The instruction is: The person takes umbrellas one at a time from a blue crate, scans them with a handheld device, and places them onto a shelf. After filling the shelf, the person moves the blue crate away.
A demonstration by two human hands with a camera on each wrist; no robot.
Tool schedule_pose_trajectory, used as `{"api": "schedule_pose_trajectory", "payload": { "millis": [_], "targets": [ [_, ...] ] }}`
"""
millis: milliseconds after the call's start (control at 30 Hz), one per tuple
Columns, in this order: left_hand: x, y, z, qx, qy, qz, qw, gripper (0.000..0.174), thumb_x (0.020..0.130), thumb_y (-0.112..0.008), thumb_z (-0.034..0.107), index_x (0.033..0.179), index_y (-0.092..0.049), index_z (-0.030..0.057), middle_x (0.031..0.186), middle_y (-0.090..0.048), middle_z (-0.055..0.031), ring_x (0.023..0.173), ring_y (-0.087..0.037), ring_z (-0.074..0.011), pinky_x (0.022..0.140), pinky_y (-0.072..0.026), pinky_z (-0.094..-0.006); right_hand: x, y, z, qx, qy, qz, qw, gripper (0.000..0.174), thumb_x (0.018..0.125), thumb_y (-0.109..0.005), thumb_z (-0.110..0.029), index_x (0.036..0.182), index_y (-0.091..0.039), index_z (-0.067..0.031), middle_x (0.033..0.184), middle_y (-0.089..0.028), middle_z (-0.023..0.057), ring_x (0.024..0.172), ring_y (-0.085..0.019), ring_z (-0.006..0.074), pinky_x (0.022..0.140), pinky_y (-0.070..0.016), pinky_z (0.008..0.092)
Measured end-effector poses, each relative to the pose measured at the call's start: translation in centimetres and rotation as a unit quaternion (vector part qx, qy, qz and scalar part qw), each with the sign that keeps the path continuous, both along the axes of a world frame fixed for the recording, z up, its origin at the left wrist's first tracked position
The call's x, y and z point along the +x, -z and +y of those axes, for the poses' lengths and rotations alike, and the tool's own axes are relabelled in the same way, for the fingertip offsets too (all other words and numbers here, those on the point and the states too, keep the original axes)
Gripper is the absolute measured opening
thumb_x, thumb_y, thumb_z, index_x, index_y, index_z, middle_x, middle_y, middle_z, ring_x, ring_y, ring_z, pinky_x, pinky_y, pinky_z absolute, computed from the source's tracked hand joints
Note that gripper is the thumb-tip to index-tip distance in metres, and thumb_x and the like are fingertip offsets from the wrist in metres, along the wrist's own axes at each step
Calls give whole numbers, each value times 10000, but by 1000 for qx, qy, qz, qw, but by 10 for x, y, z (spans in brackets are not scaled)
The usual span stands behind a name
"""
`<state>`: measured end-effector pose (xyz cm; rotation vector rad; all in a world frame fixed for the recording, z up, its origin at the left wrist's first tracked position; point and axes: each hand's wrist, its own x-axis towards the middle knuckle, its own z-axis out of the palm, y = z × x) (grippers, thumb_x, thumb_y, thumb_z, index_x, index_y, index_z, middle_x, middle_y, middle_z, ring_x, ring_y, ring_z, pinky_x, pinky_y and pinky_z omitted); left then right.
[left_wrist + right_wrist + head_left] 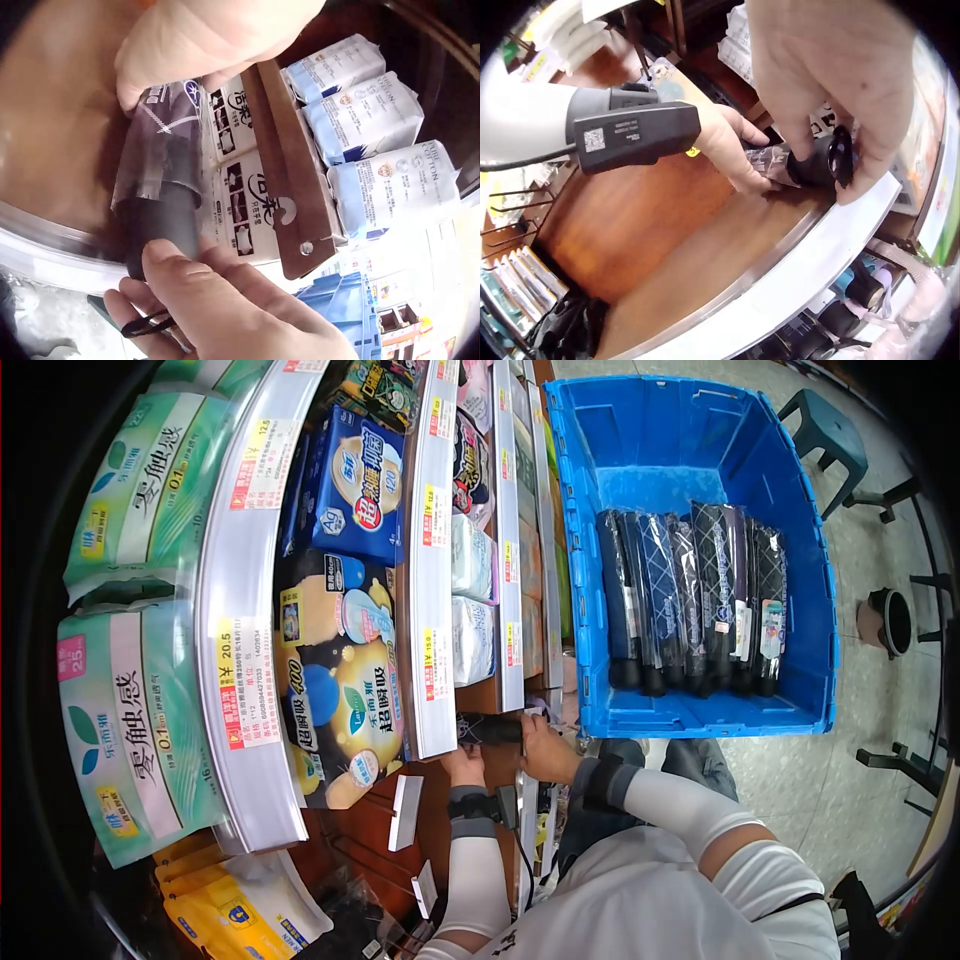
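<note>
Left hand (pixel 724 142) pinches a wrapped umbrella (pixel 767 163), right hand (pixel 840 90) its handle (pixel 816 172) — seemingly positioning it at the shelf (pixel 675 232); next calls for steady alignment.

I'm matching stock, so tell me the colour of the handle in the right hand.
Black; the handle shows best in the left wrist view.

The left hand (pixel 465 765) and right hand (pixel 548 752) are close together, each with fingers curled.

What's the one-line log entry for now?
left hand grips wrapped umbrella | right hand holds its black handle | at brown shelf | blue crate holds more wrapped umbrellas
</note>
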<state>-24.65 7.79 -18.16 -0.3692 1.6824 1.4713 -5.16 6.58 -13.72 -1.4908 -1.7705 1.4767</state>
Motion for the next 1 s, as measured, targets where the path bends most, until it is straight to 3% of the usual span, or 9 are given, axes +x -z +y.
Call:
{"api": "schedule_pose_trajectory", "payload": {
  "millis": [67, 200, 267, 400, 533, 667, 800, 900, 1000],
  "targets": [
    [8, -4, -3, 0, 8, 2, 1000, 167, 726, -524, 44, 891, -498, 44, 872, -501, -70, 814, -484, -211, 722, -432, -359, 16, -13, 0, -19, -94, -62, 993, 643, 641, -613, -146, 1135, -278, 92, 1066, -341, 295, 870, -493, 415, 765, -421, 410],
    [24, -8, -8, -15, 36, -4, 999, 169, 737, -512, 50, 906, -504, 47, 892, -510, -83, 851, -495, -234, 764, -428, -389, 48, -33, 5, -39, -257, -55, 964, 542, 671, -588, -234, 1079, -398, 68, 928, -476, 274, 864, -509, 388, 738, -433, 406],
    [33, -13, -7, -11, 42, -13, 999, 169, 741, -508, 51, 910, -504, 48, 905, -514, -90, 869, -499, -245, 788, -422, -402, 67, -37, 4, -6, -270, -50, 961, 491, 698, -565, -254, 1059, -447, 57, 862, -523, 240, 860, -519, 355, 749, -428, 391],
    [35, -18, -3, -33, 50, -29, 998, 191, 726, -552, 38, 912, -511, 29, 860, -537, -91, 806, -537, -224, 705, -455, -369, 124, -90, 20, -9, -253, 72, 965, 483, 710, -554, -250, 1086, -457, 36, 984, -523, 220, 871, -527, 351, 759, -422, 399],
    [19, -2, -5, -59, 94, -35, 993, 189, 738, -531, 76, 922, -527, 36, 895, -549, -98, 822, -540, -240, 709, -453, -379, 181, -107, 40, 78, -156, 64, 983, 407, 747, -530, -240, 1059, -483, 16, 921, -557, 199, 861, -528, 342, 748, -422, 389],
    [20, 7, -12, -17, 120, -29, 992, 224, 751, -552, 146, 957, -535, 61, 912, -561, -70, 860, -536, -209, 739, -444, -357, 249, -108, 79, 56, 51, 6, 997, 381, 732, -544, -238, 1024, -499, 3, 903, -567, 185, 830, -540, 341, 715, -427, 389],
    [37, -9, -16, -28, 87, -14, 996, 233, 748, -571, 189, 952, -537, 83, 912, -539, -35, 860, -497, -171, 789, -392, -312, 309, -41, 105, 111, 224, -262, 932, 379, 671, -537, -194, 917, -481, 89, 912, -499, 271, 850, -509, 390, 745, -422, 406],
    [51, -22, -26, -60, 112, 15, 992, 306, 742, -578, 199, 1011, -498, 76, 1023, -453, -70, 909, -443, -202, 825, -358, -333, 341, -8, 103, 10, 329, -284, 901, 412, 636, -546, -177, 944, -457, 82, 986, -449, 270, 885, -482, 404, 809, -393, 403],
    [63, -29, -43, -78, 131, 39, 988, 320, 738, -579, 187, 1020, -486, 67, 1058, -421, -87, 908, -441, -217, 810, -373, -351, 348, -10, 90, 11, 401, -289, 869, 517, 625, -557, -133, 1058, -368, 77, 1108, -363, 247, 1027, -385, 400, 846, -360, 431]
  ]
}}
